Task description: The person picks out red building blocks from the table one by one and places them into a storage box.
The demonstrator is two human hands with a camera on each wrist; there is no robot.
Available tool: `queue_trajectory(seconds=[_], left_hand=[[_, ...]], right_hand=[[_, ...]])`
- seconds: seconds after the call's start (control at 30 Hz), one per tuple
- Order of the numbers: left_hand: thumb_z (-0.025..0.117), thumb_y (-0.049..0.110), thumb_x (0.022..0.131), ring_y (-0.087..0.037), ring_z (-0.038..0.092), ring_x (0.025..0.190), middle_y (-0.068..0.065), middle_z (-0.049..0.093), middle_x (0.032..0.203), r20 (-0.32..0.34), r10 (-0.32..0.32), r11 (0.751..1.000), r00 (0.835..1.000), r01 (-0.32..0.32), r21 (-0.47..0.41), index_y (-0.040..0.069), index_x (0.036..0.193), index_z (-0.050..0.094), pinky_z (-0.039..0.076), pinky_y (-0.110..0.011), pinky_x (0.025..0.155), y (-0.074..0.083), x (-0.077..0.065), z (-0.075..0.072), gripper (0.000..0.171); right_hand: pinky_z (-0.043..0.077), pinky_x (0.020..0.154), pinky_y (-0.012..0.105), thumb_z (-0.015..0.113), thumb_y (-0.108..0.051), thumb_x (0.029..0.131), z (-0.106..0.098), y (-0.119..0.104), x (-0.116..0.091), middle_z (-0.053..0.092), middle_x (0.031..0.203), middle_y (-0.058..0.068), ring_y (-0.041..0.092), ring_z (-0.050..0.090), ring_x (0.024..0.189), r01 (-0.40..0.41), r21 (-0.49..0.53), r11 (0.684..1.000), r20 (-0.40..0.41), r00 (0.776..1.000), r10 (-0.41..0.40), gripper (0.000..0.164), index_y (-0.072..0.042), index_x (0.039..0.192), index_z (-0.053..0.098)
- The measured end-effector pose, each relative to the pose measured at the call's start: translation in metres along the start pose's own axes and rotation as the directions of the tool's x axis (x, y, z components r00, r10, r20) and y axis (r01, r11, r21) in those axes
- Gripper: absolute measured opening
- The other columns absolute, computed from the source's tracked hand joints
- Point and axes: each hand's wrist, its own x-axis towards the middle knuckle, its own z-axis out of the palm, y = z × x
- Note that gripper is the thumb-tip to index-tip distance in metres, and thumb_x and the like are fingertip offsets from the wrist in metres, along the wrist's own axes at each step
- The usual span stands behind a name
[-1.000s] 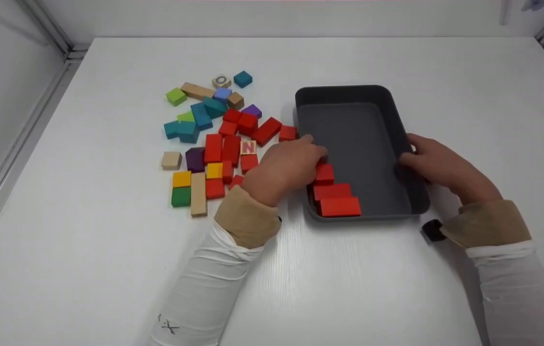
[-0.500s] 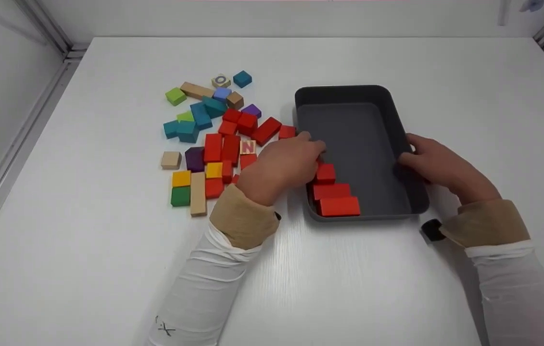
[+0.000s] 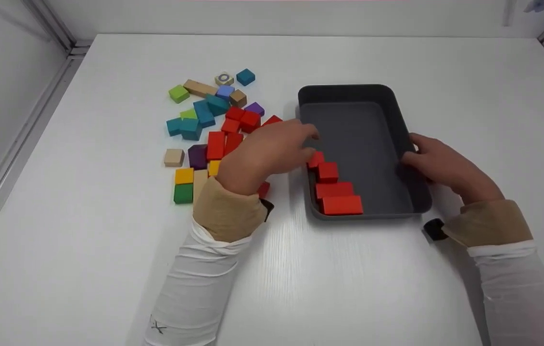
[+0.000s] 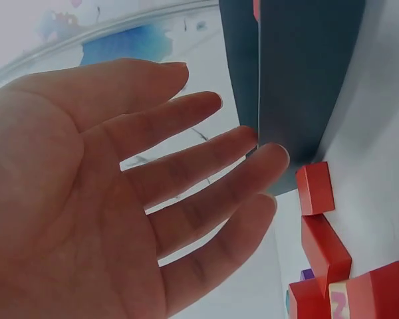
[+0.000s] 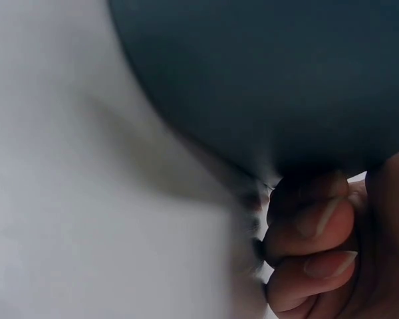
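Note:
A dark grey rectangular tray (image 3: 368,217) lies on the white table, with several red blocks (image 3: 342,205) grouped along its left side and near-left corner. My right hand (image 3: 445,166) grips the tray's right wall, thumb over the rim and fingers curled on the outside. Over the tray's left rim hovers my left hand (image 3: 272,151), and the left wrist view shows its palm bare and its fingers (image 4: 199,206) spread. Beneath and left of that hand lie loose red blocks (image 3: 216,145), some of them hidden by it.
Left of the tray spreads a mixed group of blocks: teal (image 3: 190,129), a green block (image 3: 183,193), a dark purple block (image 3: 198,156) and plain wood (image 3: 174,157). A small black object (image 3: 435,229) is beside the right cuff. White panels border the table at back and left.
My left hand has let go of a red block at the tray's left wall, then lifted and drawn back left. My right hand keeps its hold on the tray.

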Motion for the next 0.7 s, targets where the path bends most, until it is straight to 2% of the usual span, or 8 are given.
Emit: queue_trajectory(seconds=[0.1, 0.23, 0.37, 0.53, 0.7], left_hand=[[0.07, 0.03, 0.099, -0.022, 0.054, 0.135, -0.004, 0.054, 0.153, -0.016, -0.025, 1.0, 1.0, 0.025, -0.018, 0.024, 0.155, 0.048, 0.054, -0.042, 0.108, -0.007, -0.001, -0.002, 0.06], [0.068, 0.031, 0.1, -0.021, 0.057, 0.122, -0.004, 0.059, 0.143, -0.022, -0.075, 0.996, 0.997, 0.074, -0.056, 0.025, 0.154, 0.049, 0.057, -0.038, 0.099, -0.018, -0.005, -0.007, 0.057], [0.065, 0.033, 0.102, -0.02, 0.055, 0.119, -0.004, 0.058, 0.141, -0.025, -0.131, 0.988, 0.991, 0.129, -0.082, 0.028, 0.156, 0.047, 0.056, -0.038, 0.095, -0.031, -0.008, -0.015, 0.057], [0.064, 0.034, 0.103, -0.022, 0.052, 0.124, -0.005, 0.053, 0.149, -0.034, -0.213, 0.972, 0.976, 0.209, -0.107, 0.028, 0.157, 0.044, 0.056, -0.04, 0.099, -0.043, -0.012, -0.019, 0.058], [0.067, 0.028, 0.101, -0.024, 0.055, 0.121, -0.008, 0.058, 0.141, -0.073, -0.287, 0.951, 0.955, 0.275, -0.14, 0.021, 0.153, 0.049, 0.058, -0.039, 0.095, -0.051, -0.014, -0.02, 0.055]], right_hand=[[0.052, 0.07, 0.028, 0.04, -0.022, 0.101, -0.001, 0.0, 0.001, 0.059, 0.12, 0.018, 0.011, 0.061, 0.087, 0.002, 0.006, 1.0, 0.003, 1.0, -0.002, 0.056, -0.006, 0.154, 0.036], [0.053, 0.072, 0.028, 0.041, -0.022, 0.1, -0.001, 0.0, 0.002, 0.058, 0.128, 0.021, 0.01, 0.063, 0.089, 0.002, 0.01, 1.0, 0.002, 1.0, -0.002, 0.054, -0.005, 0.152, 0.037], [0.052, 0.071, 0.029, 0.041, -0.022, 0.101, -0.001, 0.001, 0.003, 0.058, 0.125, 0.02, 0.012, 0.062, 0.089, 0.008, -0.005, 1.0, -0.006, 1.0, -0.008, 0.054, -0.006, 0.152, 0.037], [0.052, 0.069, 0.03, 0.04, -0.022, 0.101, -0.001, 0.002, 0.003, 0.059, 0.119, 0.019, 0.013, 0.061, 0.087, 0.015, -0.011, 1.0, -0.002, 1.0, -0.015, 0.054, -0.005, 0.152, 0.037], [0.051, 0.069, 0.03, 0.041, -0.022, 0.101, -0.001, 0.003, 0.002, 0.059, 0.117, 0.018, 0.014, 0.061, 0.087, 0.005, -0.018, 1.0, -0.001, 1.0, -0.005, 0.053, -0.004, 0.151, 0.038]])
